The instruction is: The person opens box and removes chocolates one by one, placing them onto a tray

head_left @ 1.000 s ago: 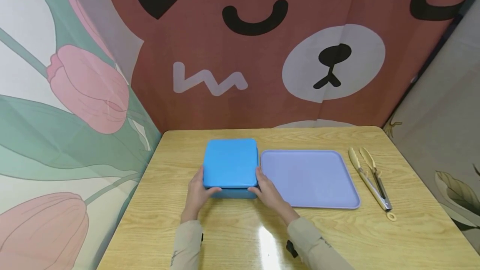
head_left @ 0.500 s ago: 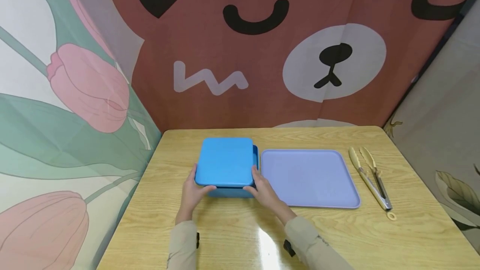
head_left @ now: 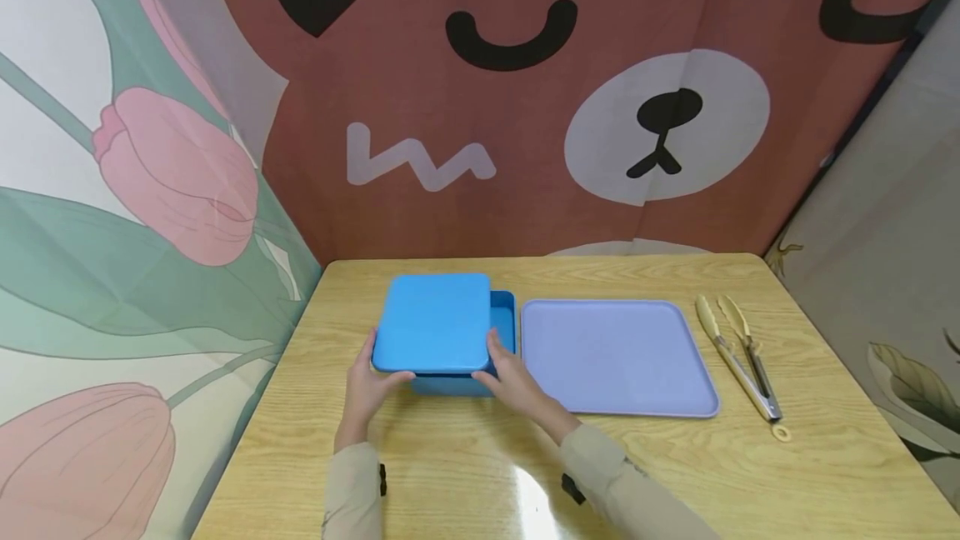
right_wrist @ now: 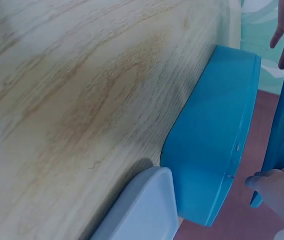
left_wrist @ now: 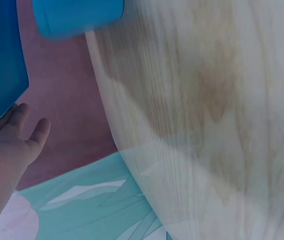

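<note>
A flat blue lid (head_left: 432, 322) is gripped at opposite sides by my two hands, raised over a blue square box (head_left: 453, 385). My left hand (head_left: 366, 386) holds the lid's left edge, thumb at the front. On the right edge, my right hand (head_left: 513, 377) grips with its thumb at the front too. The lid sits left of the box, so part of the box's inside shows at its right. In the right wrist view a gap separates the lid (right_wrist: 282, 120) from the box (right_wrist: 209, 130). The left wrist view catches only the lid's edge (left_wrist: 1, 60) beside my fingers.
Right beside the box lies a lavender tray (head_left: 618, 357). Farther right, metal tongs (head_left: 750, 369) with cream tips rest on the wooden table (head_left: 450, 473). A printed curtain (head_left: 420, 223) hangs behind the table's back edge.
Both hands have carried the lid to the left, off its place squarely over the box. More of the box's inside shows at the right. The box, tray and tongs stay put.
</note>
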Demonstrator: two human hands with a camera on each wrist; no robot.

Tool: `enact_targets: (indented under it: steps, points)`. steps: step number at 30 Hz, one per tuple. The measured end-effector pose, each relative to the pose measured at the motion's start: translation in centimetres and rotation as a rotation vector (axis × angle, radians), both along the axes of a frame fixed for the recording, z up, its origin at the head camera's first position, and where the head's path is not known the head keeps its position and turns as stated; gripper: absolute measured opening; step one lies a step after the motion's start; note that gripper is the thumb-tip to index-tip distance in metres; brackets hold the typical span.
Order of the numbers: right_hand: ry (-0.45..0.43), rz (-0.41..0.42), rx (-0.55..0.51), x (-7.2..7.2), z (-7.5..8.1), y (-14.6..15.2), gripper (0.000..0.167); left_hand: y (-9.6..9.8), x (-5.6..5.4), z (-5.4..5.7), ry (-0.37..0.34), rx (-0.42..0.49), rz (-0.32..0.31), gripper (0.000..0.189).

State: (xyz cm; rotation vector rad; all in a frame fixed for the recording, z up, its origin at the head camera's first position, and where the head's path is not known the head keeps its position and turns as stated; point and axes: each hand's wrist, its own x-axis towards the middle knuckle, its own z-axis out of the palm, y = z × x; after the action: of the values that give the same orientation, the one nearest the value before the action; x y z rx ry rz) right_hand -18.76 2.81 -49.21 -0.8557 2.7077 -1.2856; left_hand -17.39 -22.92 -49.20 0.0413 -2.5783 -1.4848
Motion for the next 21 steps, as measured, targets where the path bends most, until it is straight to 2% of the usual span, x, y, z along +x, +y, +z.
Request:
enact_targets:
  steps: [11, 21]
  points:
    - [0.023, 0.024, -0.039, -0.1, 0.2, -1.7, 0.071, -1.6, 0.1, 0.6, 0.011, 0.004, 0.011, 0.103]
    - [0.062, 0.023, -0.089, -0.4, 0.3, -3.1, 0.071, -2.9, 0.4, 1.1, 0.026, -0.048, 0.025, 0.101]
